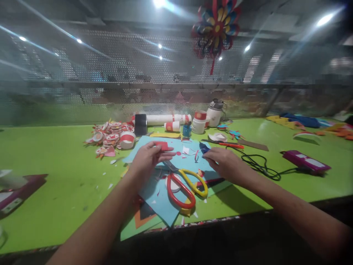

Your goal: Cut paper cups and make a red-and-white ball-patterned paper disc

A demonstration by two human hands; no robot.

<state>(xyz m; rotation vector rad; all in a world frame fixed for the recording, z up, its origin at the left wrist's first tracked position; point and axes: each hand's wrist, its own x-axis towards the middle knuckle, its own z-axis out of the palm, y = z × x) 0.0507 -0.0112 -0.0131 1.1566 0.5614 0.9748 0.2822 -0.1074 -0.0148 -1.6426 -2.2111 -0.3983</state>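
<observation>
Between the thumb and fingers of my left hand (147, 156) is a small red paper piece (163, 145), held above light blue paper sheets (146, 143). My right hand (224, 162) pinches a dark blue piece (203, 148) whose material I cannot make out. Below and between the hands lie scissors (180, 172) with one red and one yellow handle loop, their blades partly behind my left fingers. A white round piece (173, 183) shows through the red loop. Small paper scraps (186, 150), red and white, are scattered on the blue sheets.
On the green table (68, 198), a pile of red-and-white round paper pieces (111, 136) sits left. Behind are a phone (141, 124), paper cups (199, 123), a blue bottle (186, 130) and a flask (215, 113). A purple power strip (306, 162) with black cord lies right.
</observation>
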